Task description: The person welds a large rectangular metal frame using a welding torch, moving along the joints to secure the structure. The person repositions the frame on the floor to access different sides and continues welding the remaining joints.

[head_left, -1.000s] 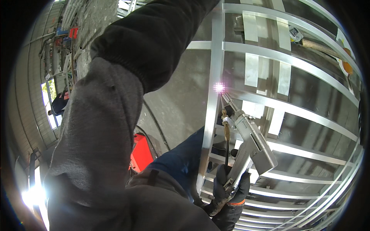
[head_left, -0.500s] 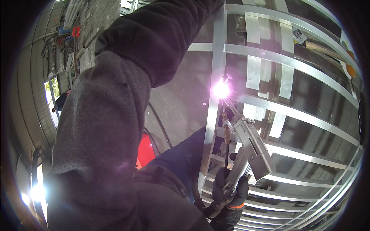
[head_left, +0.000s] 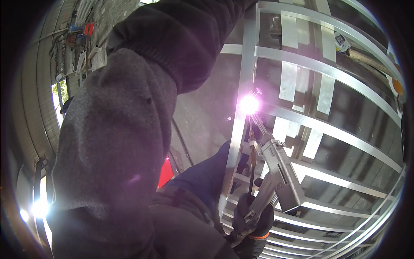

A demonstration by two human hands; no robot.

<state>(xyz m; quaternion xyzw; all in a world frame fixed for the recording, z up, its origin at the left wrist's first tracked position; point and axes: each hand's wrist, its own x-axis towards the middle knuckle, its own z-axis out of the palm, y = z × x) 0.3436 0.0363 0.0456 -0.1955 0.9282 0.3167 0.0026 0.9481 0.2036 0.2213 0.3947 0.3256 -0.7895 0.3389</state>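
Observation:
My right hand, in a dark glove with an orange cuff edge, is wrapped round the handle of a grey handheld welding gun. A thin wire guide runs along the gun to its tip. At the tip a bright pinkish-white welding arc glows where a crossbar meets the long side rail of a silver metal frame. The glare hides the joint itself. My left arm, in a dark sleeve, reaches across to the top edge along the rail; its hand is out of view.
Parallel crossbars of the frame spread to the right, with pale flat strips beneath them. A red object and a dark cable lie on the floor left of the rail. Clutter lines the wall at the far left.
The gun and arc stay at the same joint, the gun shifting only slightly. The whole view has moved a little. My right hand keeps its grip.

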